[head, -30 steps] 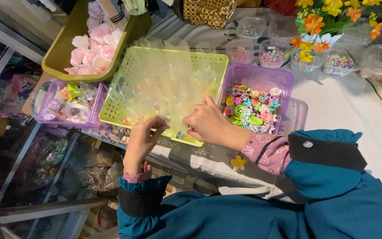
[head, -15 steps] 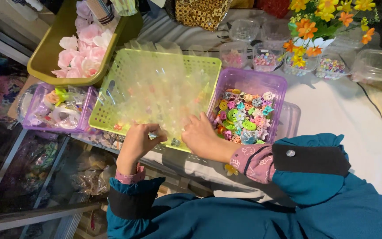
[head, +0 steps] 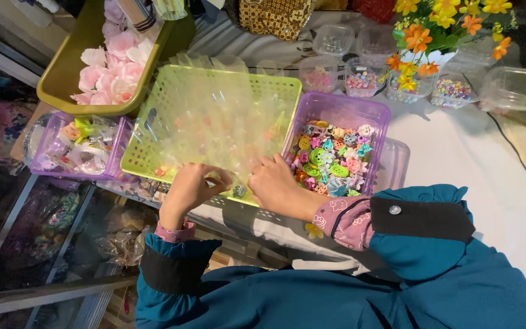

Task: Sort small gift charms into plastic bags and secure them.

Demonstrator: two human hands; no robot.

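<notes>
Best done slowly: pinch only one clear plastic packet point(head: 214, 131) at its edge, lift it free of the others, keep both wrists low over the green basket point(head: 153, 155). Left hand point(head: 191, 187) curled at the near rim of the green basket, fingertips pinched together, seemingly on a packet; right hand point(head: 276, 186) just beside it, fingers bent, touching the same spot. Actual grip too small to tell. Purple basket of coloured buttons point(head: 336, 159) right of the green basket.
</notes>
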